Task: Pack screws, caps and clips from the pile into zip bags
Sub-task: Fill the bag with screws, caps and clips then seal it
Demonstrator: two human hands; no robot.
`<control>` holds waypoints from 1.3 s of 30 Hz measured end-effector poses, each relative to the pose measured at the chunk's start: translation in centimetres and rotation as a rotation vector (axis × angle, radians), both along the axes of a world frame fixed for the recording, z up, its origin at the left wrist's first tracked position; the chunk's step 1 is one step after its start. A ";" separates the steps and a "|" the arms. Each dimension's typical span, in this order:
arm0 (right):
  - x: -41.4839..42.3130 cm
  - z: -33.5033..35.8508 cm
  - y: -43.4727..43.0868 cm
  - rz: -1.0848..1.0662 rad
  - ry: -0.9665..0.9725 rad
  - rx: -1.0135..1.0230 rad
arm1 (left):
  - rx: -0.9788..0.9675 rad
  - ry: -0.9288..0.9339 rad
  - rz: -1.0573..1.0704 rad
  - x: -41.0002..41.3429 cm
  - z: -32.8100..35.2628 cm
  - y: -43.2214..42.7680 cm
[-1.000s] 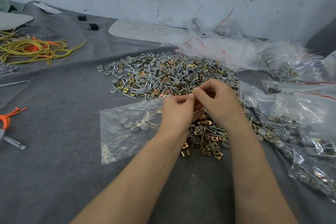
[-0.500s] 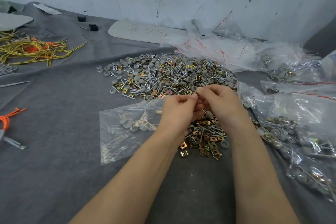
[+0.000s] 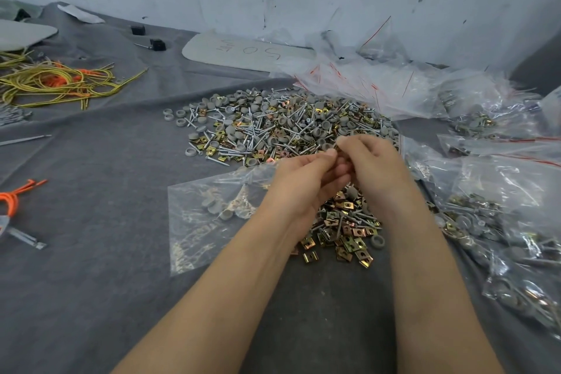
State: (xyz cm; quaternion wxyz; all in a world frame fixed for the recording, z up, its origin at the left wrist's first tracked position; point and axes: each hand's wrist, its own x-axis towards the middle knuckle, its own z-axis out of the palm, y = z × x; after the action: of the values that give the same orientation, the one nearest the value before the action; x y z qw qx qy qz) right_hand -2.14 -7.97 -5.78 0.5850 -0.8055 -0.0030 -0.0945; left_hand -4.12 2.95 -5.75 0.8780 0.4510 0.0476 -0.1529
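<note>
A wide pile (image 3: 282, 127) of silver screws, grey round caps and brass clips spreads over the grey cloth. A smaller heap of brass clips (image 3: 343, 231) lies nearer to me. A clear zip bag (image 3: 206, 222) with a few caps and clips inside lies flat to the left of my arms. My left hand (image 3: 300, 182) grips the bag's upper right corner, fingers curled. My right hand (image 3: 370, 167) meets it fingertip to fingertip above the clip heap and pinches small parts that its fingers mostly hide.
Filled zip bags (image 3: 491, 222) crowd the right side, and empty red-striped bags (image 3: 379, 82) are heaped by the wall. Yellow and orange cords (image 3: 57, 82) lie far left, an orange loop (image 3: 12, 197) at the left edge, a grey panel (image 3: 243, 51) behind the pile.
Both hands have stayed together at the bag's mouth, with the right hand's fingers shifting slightly lower and closer to the left hand. The bag has barely moved.
</note>
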 end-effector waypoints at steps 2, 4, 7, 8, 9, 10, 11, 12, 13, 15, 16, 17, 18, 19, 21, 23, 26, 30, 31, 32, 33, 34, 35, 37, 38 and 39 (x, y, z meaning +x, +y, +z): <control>-0.2 0.2 -0.4 0.079 0.138 0.247 | 0.048 -0.032 -0.013 -0.1 -0.2 -0.1; -0.3 0.2 -0.6 0.107 0.205 0.350 | 0.130 -0.068 -0.011 -0.1 -0.4 -0.2; -0.1 -0.2 -0.3 0.012 0.088 -0.005 | 0.317 -0.134 0.063 0.0 -0.4 0.0; -0.1 -0.2 -0.1 -0.025 0.009 -0.156 | 0.370 -0.160 0.100 0.1 -0.4 0.1; -0.1 -0.1 0.2 -0.045 -0.068 -0.254 | 0.405 -0.183 0.129 0.2 -0.3 0.3; -0.1 0.0 0.4 -0.051 -0.125 -0.293 | 0.424 -0.197 0.146 0.4 -0.3 0.4; -0.1 0.0 0.6 -0.046 -0.157 -0.298 | 0.430 -0.203 0.154 0.5 -0.2 0.5; -0.1 -0.1 0.7 -0.041 -0.167 -0.290 | 0.433 -0.205 0.157 0.5 -0.2 0.5; 0.0 -0.1 0.9 -0.039 -0.158 -0.278 | 0.438 -0.205 0.158 0.5 -0.2 0.5; 0.0 -0.1 1.1 -0.057 -0.121 -0.251 | 0.448 -0.199 0.155 0.4 -0.3 0.6; 0.0 -0.1 0.8 -0.097 -0.110 -0.220 | 0.444 -0.185 0.147 0.4 -0.4 0.7; 0.1 0.0 0.3 -0.164 -0.109 -0.170 | 0.433 -0.160 0.138 0.4 -0.4 0.9; 0.2 0.1 -0.3 -0.235 -0.119 -0.114 | 0.413 -0.135 0.132 0.5 -0.5 1.2; 0.4 0.2 -0.7 -0.285 -0.121 -0.077 | 0.392 -0.126 0.139 0.5 -0.4 1.5; 0.7 -0.2 -0.5 -0.304 -0.081 -0.104 | 0.378 -0.169 0.160 0.6 -0.1 1.7; 1.2 -1.1 0.5 -0.272 -0.004 -0.271 | 0.410 -0.223 0.150 0.5 0.1 1.2; 1.1 -2.1 0.7 -0.279 0.055 -0.426 | 0.570 -0.263 0.171 0.8 -0.5 1.3; 0.6 -1.4 -0.3 -0.148 -0.002 -0.099 | 0.887 -0.380 0.226 1.4 -1.1 1.9; 0.5 -1.2 0.0 -0.054 0.032 -0.019 | 0.958 -0.429 0.228 1.4 -1.1 2.0; 0.4 -1.1 0.4 0.015 0.046 -0.004 | 1.022 -0.477 0.215 1.4 -1.1 2.0; 0.5 -1.2 0.5 0.037 0.037 -0.026 | 1.076 -0.521 0.182 1.4 -0.9 2.1; 0.6 -1.3 0.5 0.018 0.015 -0.066 | 1.131 -0.557 0.137 1.5 -0.7 2.5; 0.7 -1.5 0.4 -0.030 0.002 -0.117 | 1.205 -0.585 0.088 1.5 -0.5 3.1; 1.0 -1.8 0.1 -0.132 0.003 -0.274 | 1.406 -0.607 -0.023 1.6 -0.1 4.8; 1.0 -1.9 -0.1 -0.164 0.016 -0.386 | 1.490 -0.593 -0.077 1.7 0.3 5.8; 0.9 -2.0 -0.1 -0.186 0.028 -0.497 | 1.527 -0.556 -0.121 1.8 0.5 6.8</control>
State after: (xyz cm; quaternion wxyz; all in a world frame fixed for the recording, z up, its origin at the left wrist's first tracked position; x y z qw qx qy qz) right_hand -1.23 -8.04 -7.75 0.3582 -0.9224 0.0562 -0.1332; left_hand -2.31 9.73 -5.22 0.2983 0.9486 -0.1053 -0.0080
